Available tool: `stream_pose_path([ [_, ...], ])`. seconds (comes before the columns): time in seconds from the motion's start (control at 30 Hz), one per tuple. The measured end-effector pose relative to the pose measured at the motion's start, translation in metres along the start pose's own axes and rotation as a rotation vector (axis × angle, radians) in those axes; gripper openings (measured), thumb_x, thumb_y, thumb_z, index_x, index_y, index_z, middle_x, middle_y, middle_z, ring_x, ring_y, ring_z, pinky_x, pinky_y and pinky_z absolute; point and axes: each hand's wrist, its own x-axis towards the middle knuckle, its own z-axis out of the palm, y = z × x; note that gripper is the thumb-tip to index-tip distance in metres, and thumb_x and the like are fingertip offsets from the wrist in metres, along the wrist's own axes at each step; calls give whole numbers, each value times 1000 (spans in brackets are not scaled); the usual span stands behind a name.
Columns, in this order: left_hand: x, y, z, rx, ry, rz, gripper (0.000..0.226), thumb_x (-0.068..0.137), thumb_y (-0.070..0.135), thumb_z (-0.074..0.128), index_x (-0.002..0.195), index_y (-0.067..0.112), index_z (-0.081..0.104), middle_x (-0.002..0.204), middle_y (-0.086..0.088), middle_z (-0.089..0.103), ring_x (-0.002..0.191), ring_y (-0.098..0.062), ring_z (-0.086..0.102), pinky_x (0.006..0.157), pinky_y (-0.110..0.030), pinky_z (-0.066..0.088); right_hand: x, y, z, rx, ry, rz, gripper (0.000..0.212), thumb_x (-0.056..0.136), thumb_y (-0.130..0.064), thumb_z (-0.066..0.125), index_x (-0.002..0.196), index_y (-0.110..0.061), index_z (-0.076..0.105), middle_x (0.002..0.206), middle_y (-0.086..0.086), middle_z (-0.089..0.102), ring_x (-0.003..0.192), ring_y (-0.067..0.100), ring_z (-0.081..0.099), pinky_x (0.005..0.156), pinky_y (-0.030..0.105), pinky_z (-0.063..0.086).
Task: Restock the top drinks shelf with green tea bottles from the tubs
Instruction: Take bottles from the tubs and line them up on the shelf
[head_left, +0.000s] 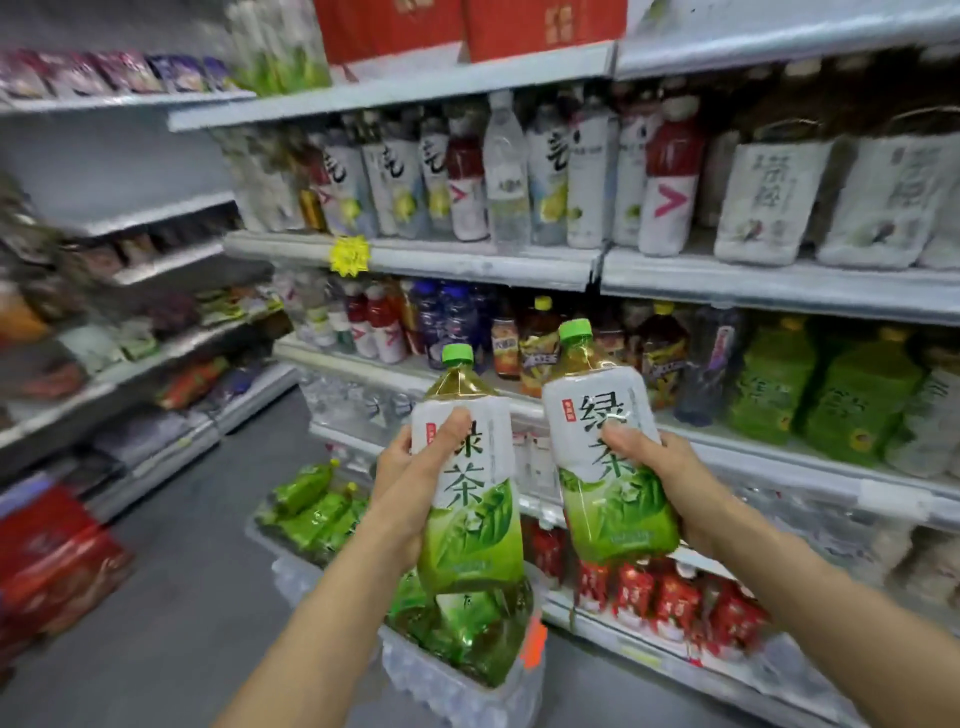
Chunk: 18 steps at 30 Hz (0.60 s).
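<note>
Now each hand grasps one green tea bottle: left hand round the left bottle, right hand round the right bottle, both upright above the tub. Best lifted base-first to the shelf overhead, keeping labels facing outward.

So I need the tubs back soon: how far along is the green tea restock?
Done: cannot tell. In hand: left hand and right hand each grip a green tea bottle, neither shelved yet. Left: the near tub and far tub hold more bottles.
</note>
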Motion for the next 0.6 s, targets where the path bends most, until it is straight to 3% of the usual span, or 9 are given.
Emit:
stream_pose_path([
  [0.23,47,66,-71,32,30,110,72,61,49,80,118,9,64,97,-17,77,83,-34,75,72,-43,61,69,-43,93,-67,-127,-165,51,70,-37,70,111,-7,68,96,14,76,80,27,74,65,35,60],
  [0.37,101,115,-117,15,32,196,61,68,46,76,115,7,66,97,-21,76,82,-37,75,67,-42,63,130,-67,150,-93,-161,-251,70,56,-50,79,113,-11,67,100,13,76,87,32,74,72,40,58],
  [0.43,129,144,-136,11,24,233,66,67,47,78,117,7,65,99,-21,76,87,-38,75,73,-46,62,161,-82,178,-99,-163,-295,76,52,-53,78,114,-11,67,100,13,76,87,33,74,72,40,58],
  [0.5,160,172,-153,-3,30,269,70,64,47,79,119,6,65,101,-22,76,90,-41,74,81,-53,60,190,-97,204,-89,-174,-295,71,58,-50,82,113,-9,67,100,16,76,87,36,74,73,43,58],
  [0.6,200,213,-177,-75,40,301,73,64,45,78,122,3,63,105,-26,74,92,-44,72,81,-56,60,229,-122,242,-71,-167,-330,57,69,-40,81,113,-8,67,98,17,76,85,36,74,69,42,59],
])
